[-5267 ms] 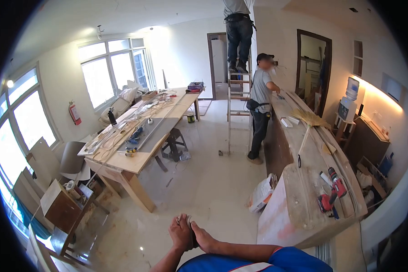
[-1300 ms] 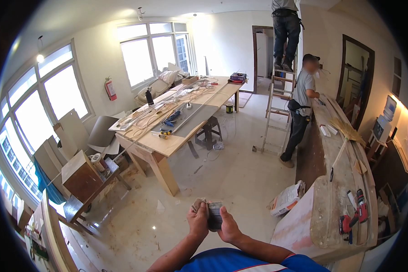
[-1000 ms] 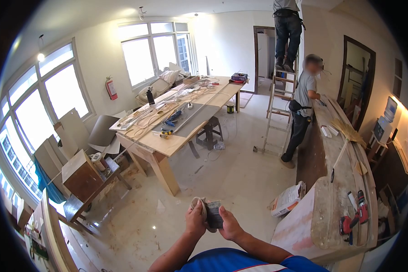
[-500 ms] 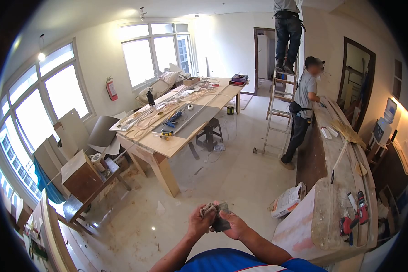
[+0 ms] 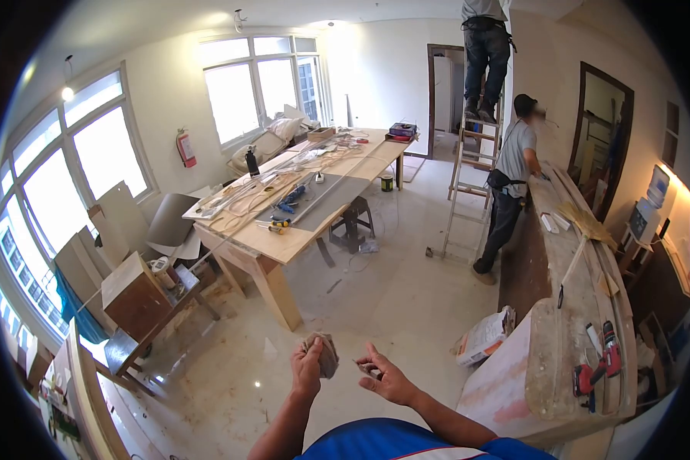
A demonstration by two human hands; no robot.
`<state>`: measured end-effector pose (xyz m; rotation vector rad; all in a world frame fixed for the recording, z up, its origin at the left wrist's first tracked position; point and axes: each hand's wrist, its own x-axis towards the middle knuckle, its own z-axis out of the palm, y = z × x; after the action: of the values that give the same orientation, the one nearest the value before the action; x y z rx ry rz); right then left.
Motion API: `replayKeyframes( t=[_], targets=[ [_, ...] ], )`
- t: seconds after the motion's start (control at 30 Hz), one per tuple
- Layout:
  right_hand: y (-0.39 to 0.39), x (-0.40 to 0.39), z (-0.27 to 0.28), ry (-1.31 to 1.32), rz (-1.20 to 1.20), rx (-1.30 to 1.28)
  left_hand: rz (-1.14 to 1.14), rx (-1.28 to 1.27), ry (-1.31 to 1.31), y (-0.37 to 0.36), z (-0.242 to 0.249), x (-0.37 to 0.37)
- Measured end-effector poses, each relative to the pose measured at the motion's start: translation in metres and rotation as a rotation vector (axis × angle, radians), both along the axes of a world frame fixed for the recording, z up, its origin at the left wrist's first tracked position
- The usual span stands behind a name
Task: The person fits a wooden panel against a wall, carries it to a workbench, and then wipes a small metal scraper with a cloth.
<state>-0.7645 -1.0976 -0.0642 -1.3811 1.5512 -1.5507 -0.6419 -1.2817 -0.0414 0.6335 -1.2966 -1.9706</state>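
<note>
My left hand (image 5: 307, 368) is closed round a flat, grey-brown, worn cloth-like piece (image 5: 328, 356), held up in front of my body above the floor. A short distance to its right is my right hand (image 5: 391, 379), fingers curled, with a small dark thing (image 5: 369, 369) at the fingertips that is too small to name. A gap separates the two hands.
A wooden worktable (image 5: 284, 247) with tools and strips stands ahead. At right, a long bench (image 5: 544, 360) bears a red drill (image 5: 612, 356); a bag (image 5: 484, 337) leans beside it. One person (image 5: 514, 161) stands there; another (image 5: 486, 57) is on a ladder (image 5: 468, 192).
My hands have moved apart. The grey-brown piece, earlier between both hands, is now in my left hand, slightly further left. The person at the bench has shifted an arm.
</note>
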Motion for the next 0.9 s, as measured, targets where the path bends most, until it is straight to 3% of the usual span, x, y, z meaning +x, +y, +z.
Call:
replayKeyframes(
  t=[0.07, 0.1, 0.2, 0.23, 0.33, 0.47, 0.67, 0.77, 0.9],
  targets=[
    [0.005, -0.004, 0.016, -0.294, 0.184, 0.148, -0.204, 0.016, 0.045, 0.012, 0.012, 0.007],
    [0.006, -0.005, 0.026, -0.441, 0.276, 0.223, -0.317, -0.100, 0.039, 0.005, -0.007, 0.009],
    [0.003, -0.003, 0.051, -0.960, 0.787, 0.056, -0.439, -0.127, 0.072, 0.026, 0.012, 0.002],
    [0.000, -0.003, 0.048, -1.066, 0.815, 0.016, -0.546, -0.057, 0.094, 0.025, 0.018, 0.005],
    [-0.001, -0.001, 0.053, -1.381, 0.886, -0.108, -0.563, -0.076, 0.146, 0.022, 0.019, 0.003],
    [-0.007, 0.004, 0.036, -1.442, 0.904, -0.066, -0.392, -0.166, 0.075, 0.026, 0.014, 0.003],
    [-0.007, 0.017, 0.037, -1.257, 0.848, 0.023, -0.087, -0.270, -0.017, 0.040, 0.012, -0.011],
    [-0.010, 0.019, 0.047, -1.105, 0.819, 0.009, -0.050, -0.411, -0.086, 0.039, 0.025, -0.013],
    [-0.008, 0.020, 0.063, -0.992, 0.785, 0.043, 0.044, -0.414, -0.201, 0.042, 0.031, -0.018]
  ],
)
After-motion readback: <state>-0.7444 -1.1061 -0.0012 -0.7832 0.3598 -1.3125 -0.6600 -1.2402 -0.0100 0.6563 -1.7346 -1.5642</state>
